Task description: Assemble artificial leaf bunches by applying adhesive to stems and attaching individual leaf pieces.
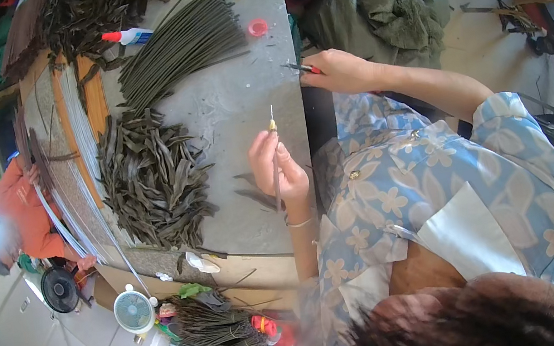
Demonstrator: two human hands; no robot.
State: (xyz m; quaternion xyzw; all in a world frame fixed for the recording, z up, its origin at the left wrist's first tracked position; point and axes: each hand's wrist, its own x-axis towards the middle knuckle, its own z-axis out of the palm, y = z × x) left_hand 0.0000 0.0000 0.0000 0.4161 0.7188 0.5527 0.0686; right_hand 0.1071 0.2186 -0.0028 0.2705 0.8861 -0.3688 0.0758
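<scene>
My left hand [278, 168], with a bracelet at the wrist, is raised over the grey tabletop and pinches a thin brown stem [277, 180]. A yellow wrap [273, 125] and a narrow pale tip stand at the stem's upper end. By the table's right edge my right hand [340, 70] is closed round a red-handled tool [310, 68] with a slim dark tip; its exact kind I cannot make out. Left of my left hand lies a heap of dark dried-looking leaves [152, 182]. Beyond it rests a fanned bundle of thin dark green stems [181, 47].
A glue bottle with a red cap [128, 36] and a red round lid [257, 27] lie on the table [235, 92]. At far left a person in orange [25, 205] handles long pale strips. A green sack [374, 9] and small fan [134, 311] stand around the table.
</scene>
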